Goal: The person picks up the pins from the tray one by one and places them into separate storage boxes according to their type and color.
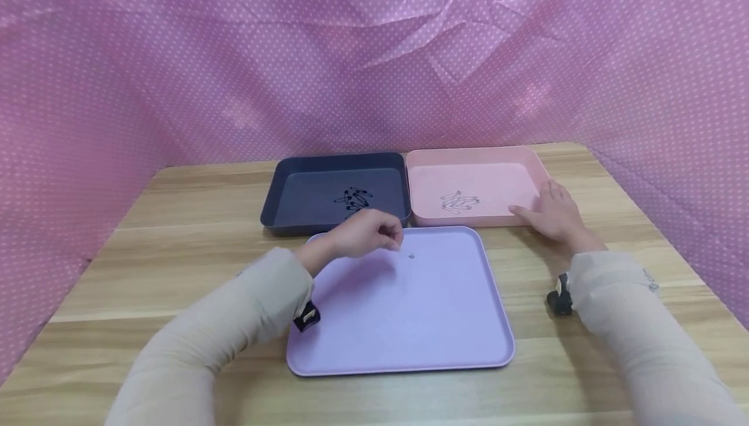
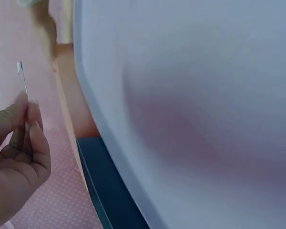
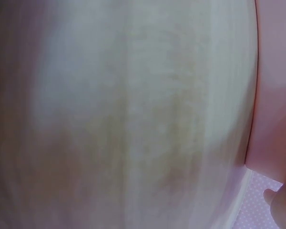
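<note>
- Head view: the left hand (image 1: 363, 234) hovers over the far left part of the lilac tray (image 1: 404, 354), close to that tray's far edge, with its fingers curled and the fingertips drawn together.
- Left wrist view: thumb and forefinger (image 2: 35, 117) pinch a thin silver safety pin (image 2: 22, 78), which stands nearly upright out of the fingertips with its head uppermost; the other fingers are curled in under it.
- On the lilac tray, just right of the left hand, lies one small dark speck (image 1: 411, 256); it is too small to name.
- The right hand (image 1: 552, 211) rests with fingers straight and spread on the near right corner of the pink tray (image 1: 421, 205), holding nothing; the thumb lies along the tray's near rim.
- The pink tray sits at the far middle of the desk (image 1: 193, 244), and a small cluster of silver safety pins (image 1: 459, 201) lies on its floor, apart from the right hand.
- Touching its left side is the dark blue tray (image 1: 275, 208), with a cluster of black safety pins (image 1: 354, 201) inside, just beyond the left hand.
- The lilac tray lies nearer the person, its far edge close against the near edges of both other trays.
- Right wrist view is blurred; only a fingertip (image 3: 282, 210) shows at the lower right.
- Pink dotted cloth (image 1: 175, 75) hangs around the desk's far and side edges.
</note>
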A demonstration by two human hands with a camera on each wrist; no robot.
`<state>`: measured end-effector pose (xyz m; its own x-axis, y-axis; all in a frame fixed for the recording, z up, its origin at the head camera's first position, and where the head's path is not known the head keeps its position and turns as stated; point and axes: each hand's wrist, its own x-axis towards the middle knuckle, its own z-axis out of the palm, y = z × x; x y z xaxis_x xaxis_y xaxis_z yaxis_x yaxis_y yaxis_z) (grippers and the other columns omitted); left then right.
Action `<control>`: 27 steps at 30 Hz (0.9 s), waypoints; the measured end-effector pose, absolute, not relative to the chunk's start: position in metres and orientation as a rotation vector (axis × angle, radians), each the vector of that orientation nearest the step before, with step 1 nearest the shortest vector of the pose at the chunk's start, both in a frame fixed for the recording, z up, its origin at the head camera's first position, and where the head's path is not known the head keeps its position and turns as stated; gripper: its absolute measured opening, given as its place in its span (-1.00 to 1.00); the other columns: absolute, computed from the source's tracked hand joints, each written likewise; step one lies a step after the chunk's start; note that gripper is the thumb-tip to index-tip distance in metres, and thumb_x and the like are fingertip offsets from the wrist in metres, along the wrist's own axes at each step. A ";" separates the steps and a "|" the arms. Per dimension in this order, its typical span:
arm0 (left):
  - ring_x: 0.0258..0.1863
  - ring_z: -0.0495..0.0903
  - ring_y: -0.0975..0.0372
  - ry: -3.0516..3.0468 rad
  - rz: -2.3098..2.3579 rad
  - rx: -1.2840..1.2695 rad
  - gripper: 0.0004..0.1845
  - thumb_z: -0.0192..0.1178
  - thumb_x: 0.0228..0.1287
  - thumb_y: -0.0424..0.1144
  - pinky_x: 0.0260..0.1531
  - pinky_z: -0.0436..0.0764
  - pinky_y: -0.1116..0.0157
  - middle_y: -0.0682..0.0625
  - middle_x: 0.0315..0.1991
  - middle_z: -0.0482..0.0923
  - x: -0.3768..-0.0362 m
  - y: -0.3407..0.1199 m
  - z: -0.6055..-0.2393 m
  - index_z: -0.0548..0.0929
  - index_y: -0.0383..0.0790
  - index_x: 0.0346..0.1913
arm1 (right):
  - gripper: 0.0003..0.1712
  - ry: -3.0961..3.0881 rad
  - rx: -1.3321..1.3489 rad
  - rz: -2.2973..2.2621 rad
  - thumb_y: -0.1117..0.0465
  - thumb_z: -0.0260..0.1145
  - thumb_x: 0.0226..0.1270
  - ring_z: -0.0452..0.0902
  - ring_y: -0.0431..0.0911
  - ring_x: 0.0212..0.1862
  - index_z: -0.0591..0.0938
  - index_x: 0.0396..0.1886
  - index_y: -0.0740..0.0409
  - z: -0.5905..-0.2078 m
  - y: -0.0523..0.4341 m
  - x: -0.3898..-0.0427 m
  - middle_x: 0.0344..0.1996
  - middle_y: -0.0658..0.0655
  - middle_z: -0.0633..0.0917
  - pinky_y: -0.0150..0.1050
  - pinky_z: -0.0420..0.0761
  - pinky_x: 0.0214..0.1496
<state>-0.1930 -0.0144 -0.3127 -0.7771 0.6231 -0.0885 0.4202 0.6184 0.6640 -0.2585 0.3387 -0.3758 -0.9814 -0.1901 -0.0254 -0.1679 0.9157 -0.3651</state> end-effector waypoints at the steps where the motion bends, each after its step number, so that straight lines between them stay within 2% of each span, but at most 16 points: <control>1: -0.45 0.42 0.28 2.527 0.942 0.824 -0.95 0.18 0.06 -0.33 -0.41 0.44 0.41 0.10 -0.49 0.50 -0.198 -0.011 -0.312 0.55 -0.17 -0.49 | 0.16 3.017 -0.285 -0.562 -0.31 -0.09 0.13 -0.33 0.40 0.19 -0.25 0.15 0.68 -0.376 0.339 -0.259 0.15 0.64 -0.21 0.12 -0.29 0.18; 6: -0.40 0.44 0.26 2.500 1.027 0.728 -0.97 0.16 0.08 -0.34 -0.36 0.45 0.39 0.05 -0.44 0.52 -0.225 0.008 -0.309 0.56 -0.24 -0.41 | 0.14 3.026 -0.300 -0.556 -0.30 -0.09 0.14 -0.31 0.40 0.19 -0.21 0.14 0.70 -0.375 0.340 -0.262 0.14 0.64 -0.19 0.12 -0.28 0.18; 12: -0.32 0.48 0.21 2.466 1.149 0.613 -0.99 0.13 0.10 -0.39 -0.24 0.46 0.33 -0.01 -0.40 0.53 -0.254 0.027 -0.310 0.55 -0.24 -0.40 | 0.14 3.008 -0.304 -0.540 -0.31 -0.11 0.15 -0.33 0.39 0.19 -0.23 0.15 0.68 -0.372 0.342 -0.267 0.15 0.63 -0.21 0.12 -0.28 0.18; 23: -0.18 0.44 0.27 2.568 1.171 0.583 -0.91 0.12 0.11 -0.39 -0.12 0.38 0.36 0.05 -0.31 0.55 -0.289 0.037 -0.329 0.60 -0.22 -0.33 | 0.13 3.049 -0.220 -0.517 -0.30 -0.12 0.16 -0.32 0.40 0.19 -0.22 0.14 0.70 -0.374 0.323 -0.242 0.14 0.65 -0.20 0.11 -0.28 0.19; 27: -0.20 0.47 0.24 2.596 1.197 0.565 -0.89 0.12 0.08 -0.42 -0.16 0.40 0.39 0.01 -0.31 0.57 -0.293 0.045 -0.339 0.61 -0.25 -0.32 | 0.13 3.061 -0.173 -0.537 -0.31 -0.12 0.15 -0.31 0.40 0.19 -0.21 0.15 0.69 -0.376 0.317 -0.233 0.14 0.65 -0.19 0.12 -0.27 0.19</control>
<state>-0.2928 0.0448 -0.3393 -0.8999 0.4339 -0.0440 0.2483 0.5927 0.7662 -0.2326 0.3170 -0.3765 -0.9934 -0.1144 -0.0088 -0.1046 0.9342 -0.3410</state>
